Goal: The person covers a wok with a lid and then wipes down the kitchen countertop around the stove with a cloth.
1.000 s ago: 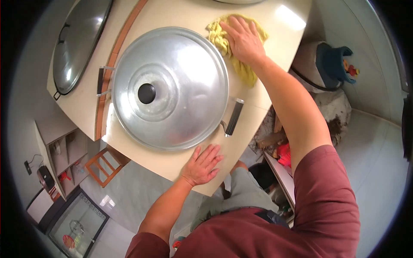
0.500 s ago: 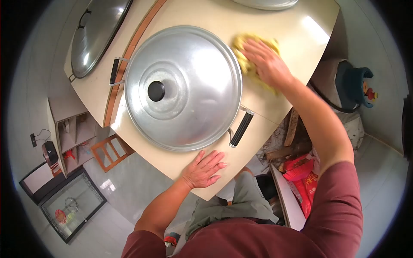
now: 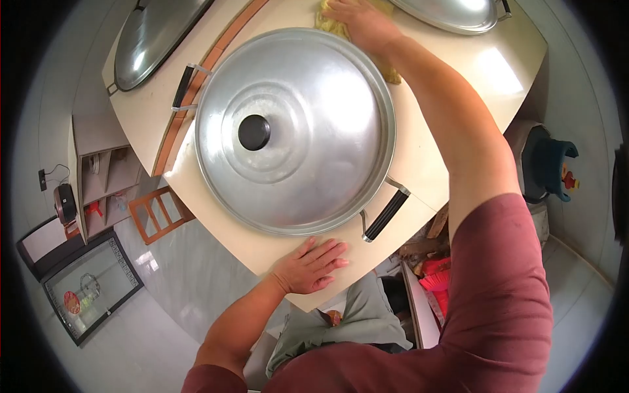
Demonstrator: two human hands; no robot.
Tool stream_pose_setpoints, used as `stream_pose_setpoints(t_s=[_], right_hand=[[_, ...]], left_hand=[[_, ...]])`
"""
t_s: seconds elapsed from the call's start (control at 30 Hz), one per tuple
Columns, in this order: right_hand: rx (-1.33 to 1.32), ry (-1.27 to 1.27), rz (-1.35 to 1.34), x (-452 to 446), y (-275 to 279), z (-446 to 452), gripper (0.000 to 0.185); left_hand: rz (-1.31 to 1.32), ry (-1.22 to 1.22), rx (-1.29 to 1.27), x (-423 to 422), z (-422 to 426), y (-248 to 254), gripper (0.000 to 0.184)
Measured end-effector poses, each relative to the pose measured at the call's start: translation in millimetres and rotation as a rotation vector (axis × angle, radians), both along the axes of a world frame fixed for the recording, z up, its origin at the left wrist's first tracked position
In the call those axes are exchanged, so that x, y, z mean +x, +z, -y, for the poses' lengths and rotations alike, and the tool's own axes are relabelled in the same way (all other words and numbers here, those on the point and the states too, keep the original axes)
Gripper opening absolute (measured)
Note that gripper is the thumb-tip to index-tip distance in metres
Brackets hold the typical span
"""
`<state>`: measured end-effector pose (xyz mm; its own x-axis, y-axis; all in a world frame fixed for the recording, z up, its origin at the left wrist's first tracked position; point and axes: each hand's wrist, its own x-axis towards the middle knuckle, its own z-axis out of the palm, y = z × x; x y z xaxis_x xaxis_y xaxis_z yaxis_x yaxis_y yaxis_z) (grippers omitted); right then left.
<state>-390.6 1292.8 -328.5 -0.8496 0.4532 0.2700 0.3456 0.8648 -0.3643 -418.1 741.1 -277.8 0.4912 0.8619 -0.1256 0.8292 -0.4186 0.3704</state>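
A large round wok with a silver domed lid (image 3: 314, 190) sits on the cream countertop (image 3: 419, 190); a black knob (image 3: 254, 132) tops the lid, and black-gripped handles stick out at two sides. My left hand (image 3: 310, 265) rests flat near the counter's front corner, fingers spread, just below the lid's rim. Beyond the wok, my right hand (image 3: 363, 25) presses down on a crumpled yellow cloth (image 3: 333, 25) against the counter. Part of the cloth is hidden beneath the hand and wrist.
Another lidded pan (image 3: 157, 42) stands at the upper left, past a brown curved edging strip (image 3: 216, 56). A silver lid (image 3: 458, 14) lies at the top right. A teal gas cylinder (image 3: 557, 167) is at the right, a wooden stool (image 3: 160, 215) below left.
My right hand has moved the yellow cloth farther away and to the left, around the wok's far side. My left hand stays on the counter. The camera view has shifted slightly.
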Motion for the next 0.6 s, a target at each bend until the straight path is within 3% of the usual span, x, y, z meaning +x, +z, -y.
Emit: stream_pose_setpoints(t_s=[0.07,0.1,0.17,0.27,0.47,0.57,0.6], right_hand=[[-0.121,-0.068,0.014,29,24,37,0.048],[-0.062,0.049,-0.105,53,8,39,0.045],[0.067,0.014,-0.139,100,4,71,0.044],[0.13,0.002,-0.02,149,8,87,0.043],[0.0,-0.03,-0.018,54,2,35,0.052],[0.196,0.002,-0.021,1,-10,6,0.049],[0.144,-0.008,0.016,10,-3,12,0.048]], left_hand=[[0.007,0.008,0.013,1,-2,0,0.062],[0.011,0.013,0.021,1,-2,1,0.061],[0.013,0.017,0.023,1,-2,3,0.059],[0.034,0.023,0.033,2,-3,3,0.056],[0.022,0.02,0.01,2,-4,4,0.056],[-0.039,0.002,0.022,1,-3,1,0.057],[-0.063,-0.002,0.025,3,-1,2,0.057]])
